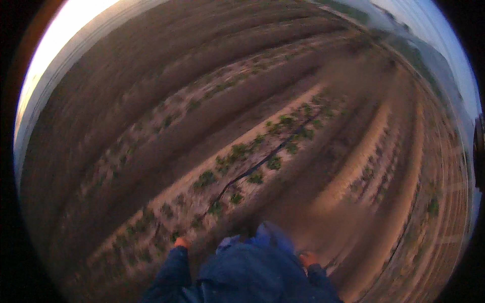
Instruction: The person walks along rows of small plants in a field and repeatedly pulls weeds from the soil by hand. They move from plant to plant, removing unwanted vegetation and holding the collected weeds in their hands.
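My left hand (182,242) hangs low at my side, beyond the cuff of a dark blue sleeve. Its nearest things are the small green plants (206,178) on a raised soil bed (242,181). My right hand (309,259) is on the other side of my body, over the brown furrow (329,227). Both hands look small and blurred, so their fingers and anything in them are not clear. A black drip irrigation hose (261,163) runs along the bed between two rows of plants.
More planted beds run alongside, one to the left (197,100) and one to the right (373,166). Another dark hose (401,238) lies at the right. Dark hills (435,57) stand far off under the sky. Much of the ground is motion-blurred.
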Available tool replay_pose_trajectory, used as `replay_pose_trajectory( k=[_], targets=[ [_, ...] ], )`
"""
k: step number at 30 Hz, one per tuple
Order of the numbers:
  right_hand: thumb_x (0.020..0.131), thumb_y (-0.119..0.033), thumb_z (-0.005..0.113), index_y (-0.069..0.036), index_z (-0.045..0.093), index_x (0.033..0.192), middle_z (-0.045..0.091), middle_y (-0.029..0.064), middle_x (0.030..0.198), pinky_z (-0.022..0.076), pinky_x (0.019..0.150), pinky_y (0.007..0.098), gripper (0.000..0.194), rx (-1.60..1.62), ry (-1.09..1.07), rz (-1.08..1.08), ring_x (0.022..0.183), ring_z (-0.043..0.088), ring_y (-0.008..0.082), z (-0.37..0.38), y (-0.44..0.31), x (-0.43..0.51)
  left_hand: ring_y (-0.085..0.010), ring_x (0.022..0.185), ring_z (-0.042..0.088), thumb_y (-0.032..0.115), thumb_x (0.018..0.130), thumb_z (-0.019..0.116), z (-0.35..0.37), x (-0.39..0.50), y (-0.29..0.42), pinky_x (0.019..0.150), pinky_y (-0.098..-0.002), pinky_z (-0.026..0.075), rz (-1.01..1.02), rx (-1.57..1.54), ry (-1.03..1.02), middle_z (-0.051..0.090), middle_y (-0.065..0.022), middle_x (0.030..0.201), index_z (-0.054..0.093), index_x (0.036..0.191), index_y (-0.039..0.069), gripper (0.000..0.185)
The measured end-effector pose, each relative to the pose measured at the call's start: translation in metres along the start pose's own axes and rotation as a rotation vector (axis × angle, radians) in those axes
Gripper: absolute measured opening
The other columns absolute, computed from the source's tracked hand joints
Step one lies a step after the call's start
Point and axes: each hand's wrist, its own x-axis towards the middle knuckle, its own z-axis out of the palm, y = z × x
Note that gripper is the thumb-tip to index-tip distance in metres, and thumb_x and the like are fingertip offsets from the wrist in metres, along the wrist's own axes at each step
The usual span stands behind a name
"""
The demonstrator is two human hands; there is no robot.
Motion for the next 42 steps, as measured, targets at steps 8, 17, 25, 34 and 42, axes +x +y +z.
replay_pose_trajectory(
  k=[8,17,25,34,42],
  targets=[
    [0.081,-0.033,0.073,-0.003,0.069,0.114,0.070,0.0195,0.107,0.0535,0.085,0.0413,0.045,-0.230,-0.154,-0.395,0.095,0.069,0.0321,-0.014,-0.042,0.102,-0.0231,0.089,0.071,0.009,0.077,0.072,0.078,-0.111,0.014,0.079,-0.0354,0.056,-0.062,-0.846,-0.067,0.074,-0.0092,0.103,0.075,0.100,0.010,0.023],
    [0.080,-0.031,0.072,-0.004,0.069,0.111,0.071,0.0174,0.104,0.0539,0.085,0.0418,0.041,-0.412,-0.255,-0.661,0.096,0.069,0.0300,-0.090,-0.217,0.178,-0.0175,0.068,0.068,0.004,0.083,0.070,0.090,-0.218,0.062,0.059,-0.0326,0.056,-0.368,-1.126,-0.180,0.072,-0.0130,0.085,0.070,0.106,0.002,0.024],
    [0.082,-0.037,0.070,-0.006,0.067,0.117,0.069,0.0177,0.110,0.0515,0.091,0.0426,0.047,-0.592,-0.379,-0.735,0.102,0.066,0.0336,-0.020,-0.251,0.203,-0.0217,0.085,0.070,0.018,0.079,0.068,0.104,-0.186,0.019,0.079,-0.0353,0.055,-0.281,-1.113,-0.027,0.074,-0.0131,0.092,0.074,0.096,0.003,0.024],
    [0.087,-0.034,0.063,-0.012,0.066,0.117,0.067,0.0160,0.113,0.0502,0.092,0.0470,0.038,-0.647,-0.283,-0.650,0.106,0.062,0.0368,0.126,-0.320,0.259,-0.0339,0.086,0.069,0.022,0.081,0.068,0.091,-0.003,-0.072,0.078,-0.0422,0.054,-0.162,-0.865,0.143,0.071,-0.0178,0.088,0.073,0.091,0.005,0.020],
    [0.091,-0.023,0.058,-0.009,0.062,0.121,0.059,0.0204,0.119,0.0501,0.089,0.0474,0.033,-0.845,0.058,-0.810,0.108,0.059,0.0377,0.235,-0.345,0.348,-0.0369,0.126,0.048,0.002,0.078,0.062,0.099,0.176,-0.103,0.107,-0.0448,0.040,0.182,-0.325,0.360,0.056,-0.0146,0.132,0.062,0.124,0.013,0.047]
  ],
)
